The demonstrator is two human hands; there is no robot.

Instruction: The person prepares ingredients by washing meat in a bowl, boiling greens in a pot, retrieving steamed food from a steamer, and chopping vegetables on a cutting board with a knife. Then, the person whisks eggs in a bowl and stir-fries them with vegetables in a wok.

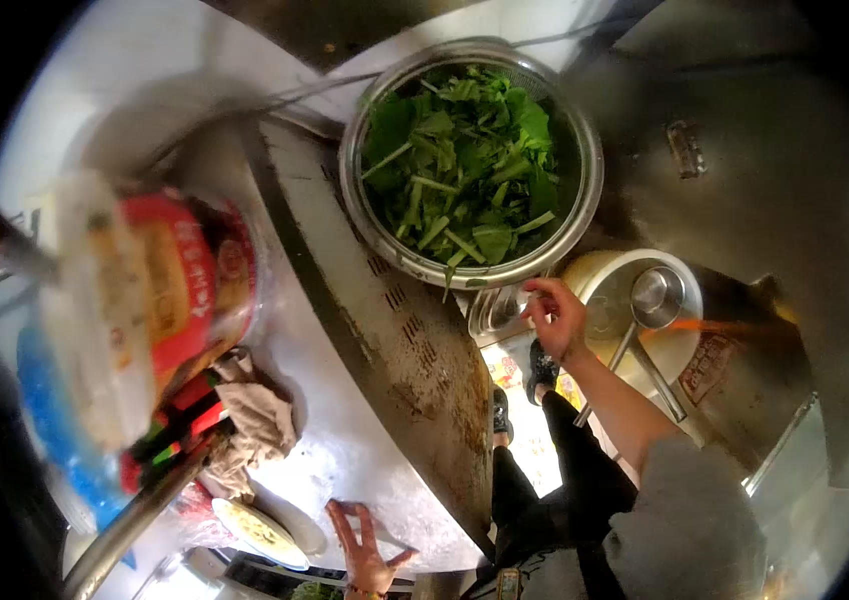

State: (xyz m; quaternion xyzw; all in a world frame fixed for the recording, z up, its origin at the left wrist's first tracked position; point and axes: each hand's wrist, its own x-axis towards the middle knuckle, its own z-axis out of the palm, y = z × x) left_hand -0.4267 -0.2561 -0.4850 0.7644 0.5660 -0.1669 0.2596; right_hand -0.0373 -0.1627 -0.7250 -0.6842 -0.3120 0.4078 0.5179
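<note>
A metal bowl [592, 185] full of cut leafy greens [459, 165] sits at the top centre. Just below its lower right rim is my right hand [556, 318], fingers loosely bent and a little apart, with nothing visible in them. Beside it stand a pale round pot [692, 310] and a ladle [656, 298] whose handle slants down past my forearm. My left hand [369, 550] is at the lower edge of the metal counter [384, 480], fingers spread and touching or close to its surface. Left of it lies an oval plate [259, 533] with pale food.
Large plastic tubs [159, 290] with red labels stand on the left, blurred. A crumpled brown cloth [254, 420] and red-and-black packaging [184, 415] lie below them. A metal tube [134, 525] crosses the lower left. A stained metal panel [414, 350] runs under the bowl.
</note>
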